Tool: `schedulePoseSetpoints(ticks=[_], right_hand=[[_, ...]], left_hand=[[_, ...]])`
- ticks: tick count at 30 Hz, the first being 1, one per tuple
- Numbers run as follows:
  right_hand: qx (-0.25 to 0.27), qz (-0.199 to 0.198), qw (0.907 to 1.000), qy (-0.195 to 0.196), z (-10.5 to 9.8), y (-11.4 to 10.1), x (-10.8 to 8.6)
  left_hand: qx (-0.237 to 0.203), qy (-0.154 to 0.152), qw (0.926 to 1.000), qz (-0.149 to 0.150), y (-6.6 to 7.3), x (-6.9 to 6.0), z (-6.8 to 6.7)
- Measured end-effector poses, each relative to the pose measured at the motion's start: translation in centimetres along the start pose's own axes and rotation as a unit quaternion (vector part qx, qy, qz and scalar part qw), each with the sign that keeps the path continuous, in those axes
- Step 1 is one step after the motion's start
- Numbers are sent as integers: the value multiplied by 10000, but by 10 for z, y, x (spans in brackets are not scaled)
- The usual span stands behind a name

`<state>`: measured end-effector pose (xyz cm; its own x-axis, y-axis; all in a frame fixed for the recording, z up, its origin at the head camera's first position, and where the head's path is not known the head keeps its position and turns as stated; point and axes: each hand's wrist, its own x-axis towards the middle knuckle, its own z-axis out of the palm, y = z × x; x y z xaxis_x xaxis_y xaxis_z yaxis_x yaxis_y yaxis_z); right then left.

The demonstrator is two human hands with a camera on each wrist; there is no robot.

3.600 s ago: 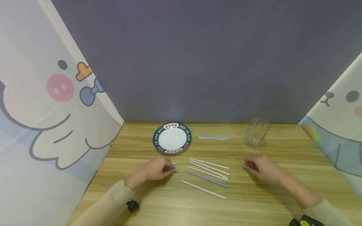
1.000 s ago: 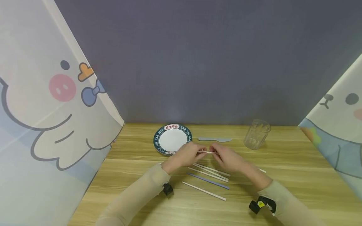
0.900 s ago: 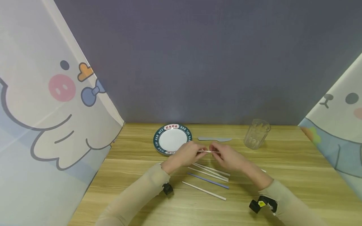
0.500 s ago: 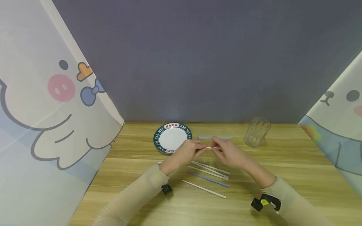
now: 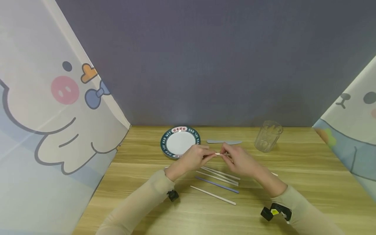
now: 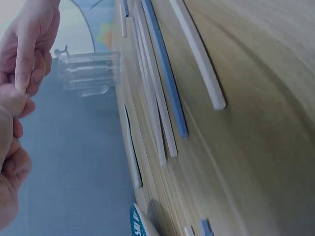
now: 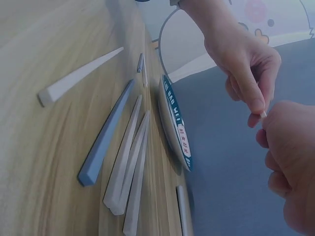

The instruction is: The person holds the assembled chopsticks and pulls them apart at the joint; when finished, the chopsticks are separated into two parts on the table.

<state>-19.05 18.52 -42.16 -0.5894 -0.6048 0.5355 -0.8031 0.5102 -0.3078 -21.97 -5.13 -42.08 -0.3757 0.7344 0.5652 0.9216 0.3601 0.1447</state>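
Observation:
In the head view my left hand (image 5: 192, 160) and right hand (image 5: 239, 159) meet above the table, thumbs and fingertips pinching a small white piece (image 5: 217, 153) between them. Its kind is too small to tell, and fingers hide most of it; the right wrist view shows only a white tip (image 7: 264, 114). Below the hands lie several white chopsticks (image 5: 223, 175), close together and partly crossing. A blue chopstick (image 5: 217, 184) lies nearer the front, then a lone white chopstick (image 5: 212, 195). In the left wrist view, my right hand's straight index finger points at the left fingertips.
Behind the hands are a green-rimmed plate (image 5: 180, 142), a pale knife (image 5: 224, 142) and a clear glass (image 5: 268, 137). White and blue stick ends (image 6: 205, 227) show near the plate; a white end (image 5: 274, 174) shows beyond the right forearm. A dark wall (image 5: 217, 65) rises behind.
The hands came up from either side of the chopsticks and met above them. Over the last second they shifted slightly back; the longer white strip between them now shows as a short piece.

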Motion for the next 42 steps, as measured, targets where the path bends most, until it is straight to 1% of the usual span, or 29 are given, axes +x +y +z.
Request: schedulePoseSetpoints(ticks=[3,6,8,11,12,14,16,18,21,23,25,26,28,32,33,35,37,39,40,42], right_hand=[[-64,2,9999,131,2,2,-1],[-190,22,9998,115,3,3,-1],[-248,30,9997,-8,2,4,-1],[-195,60,9992,-357,-3,4,-1],[-148,85,9987,-488,-6,4,-2],[-35,105,9971,-747,-10,4,-1],[68,97,9955,-936,-14,4,-1],[163,58,9947,-1010,-15,4,0],[215,-35,9950,-971,-15,5,-1],[200,-107,9958,-884,-14,6,-1],[184,-143,9965,-807,-14,7,-2],[160,-155,9969,-749,-15,8,-3],[197,-112,9981,-581,-19,12,-6],[219,39,9996,-150,-34,21,-16],[218,113,9997,-97,-39,23,-17],[114,223,9996,-107,-46,25,-20],[43,344,9992,-211,-51,27,-24],[30,481,9982,-346,-54,28,-29],[41,515,9979,-382,-55,29,-31],[25,541,9978,-389,-55,30,-37]], left_hand=[[135,41,9996,-229,4,1,2],[326,-20,9980,-535,8,1,3],[455,-194,9962,-720,9,0,4],[535,-632,9926,-889,10,-2,7],[523,-769,9916,-897,9,-3,8],[401,-950,9908,-879,9,-4,9],[274,-985,9917,-778,7,-5,8],[123,-956,9930,-676,6,-5,6],[-29,-952,9936,-607,6,-4,1],[-107,-958,9934,-625,6,-4,-1],[-149,-912,9937,-640,6,-3,-2],[-148,-864,9937,-697,6,-4,-2],[-73,-679,9942,-827,2,-8,-4],[96,-331,9936,-1074,-10,-22,-11],[112,-266,9941,-1047,-14,-25,-13],[107,-230,9952,-949,-19,-31,-15],[64,-283,9959,-853,-21,-35,-17],[36,-428,9954,-854,-22,-41,-19],[6,-531,9944,-914,-22,-44,-21],[-82,-846,9902,-1110,-21,-53,-26]])
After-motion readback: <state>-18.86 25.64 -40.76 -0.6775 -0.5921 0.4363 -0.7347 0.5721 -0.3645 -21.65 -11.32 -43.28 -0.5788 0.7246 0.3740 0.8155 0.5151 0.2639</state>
